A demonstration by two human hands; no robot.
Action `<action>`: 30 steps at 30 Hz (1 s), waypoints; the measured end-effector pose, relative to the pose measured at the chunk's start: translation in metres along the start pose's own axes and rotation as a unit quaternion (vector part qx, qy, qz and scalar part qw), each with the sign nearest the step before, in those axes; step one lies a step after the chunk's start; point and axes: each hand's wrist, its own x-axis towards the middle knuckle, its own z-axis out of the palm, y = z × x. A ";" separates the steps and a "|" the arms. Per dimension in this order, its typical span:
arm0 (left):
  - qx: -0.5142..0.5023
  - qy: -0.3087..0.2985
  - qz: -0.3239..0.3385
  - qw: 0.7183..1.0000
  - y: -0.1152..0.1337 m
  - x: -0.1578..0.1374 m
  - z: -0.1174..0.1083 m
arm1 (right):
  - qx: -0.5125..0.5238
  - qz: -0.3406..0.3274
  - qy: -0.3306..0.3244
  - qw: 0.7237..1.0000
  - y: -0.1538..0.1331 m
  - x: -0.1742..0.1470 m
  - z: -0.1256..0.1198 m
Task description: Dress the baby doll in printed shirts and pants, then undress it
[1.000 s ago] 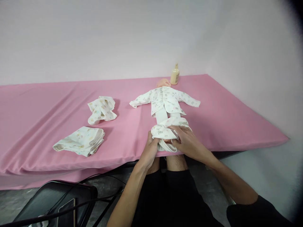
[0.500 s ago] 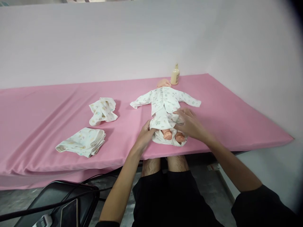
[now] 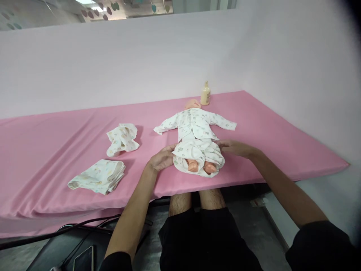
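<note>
A baby doll point(image 3: 193, 165) lies on its back, its head near the wall and its feet towards me. It wears a white printed jacket point(image 3: 194, 122) with the sleeves spread out. White printed baby trousers point(image 3: 187, 149) are bunched around its legs, and both feet show among the folds. My left hand point(image 3: 163, 157) is closed at the left edge of the trousers near the waist, its fingertips partly hidden by cloth. On the opposite side, my right hand point(image 3: 232, 146) pinches the right edge of the trousers just below the jacket hem.
A pump bottle point(image 3: 205, 95) stands beside the doll's head. To the left lie a crumpled printed cloth point(image 3: 123, 139) and a folded printed cloth point(image 3: 98, 176) on the pink-covered table point(image 3: 270, 150). Below are a black chair point(image 3: 50, 250), a phone point(image 3: 84, 259) and cables.
My hands have moved apart to the two sides of the trousers, which now sit wider and fuller around the legs. The view has tilted up slightly.
</note>
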 end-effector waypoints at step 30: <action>0.365 0.067 -0.079 0.925 0.036 0.012 0.003 | 0.013 -0.044 -0.122 0.991 -0.004 0.002 0.011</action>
